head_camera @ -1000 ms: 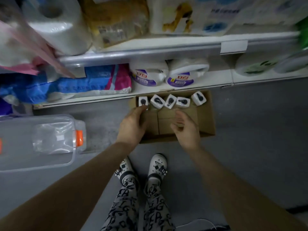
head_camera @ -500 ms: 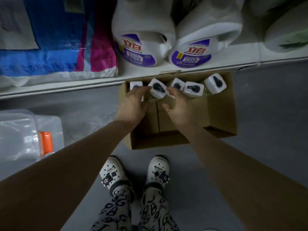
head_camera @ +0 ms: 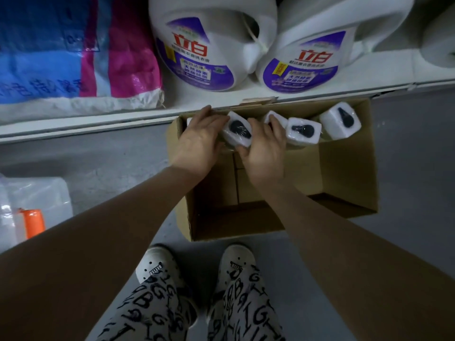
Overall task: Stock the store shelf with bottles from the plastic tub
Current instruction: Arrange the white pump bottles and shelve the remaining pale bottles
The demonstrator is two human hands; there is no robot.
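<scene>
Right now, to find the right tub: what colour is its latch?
Orange. The latch on the clear plastic tub shows in the head view, lower left.

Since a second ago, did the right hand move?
Yes. The right hand went from over the cardboard box floor toward its far wall, and now holds a bottle in the row there.

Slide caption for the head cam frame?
Left hand touches and right hand pinches a white bottle in a cardboard box on the floor, below a shelf of detergent jugs.
</scene>
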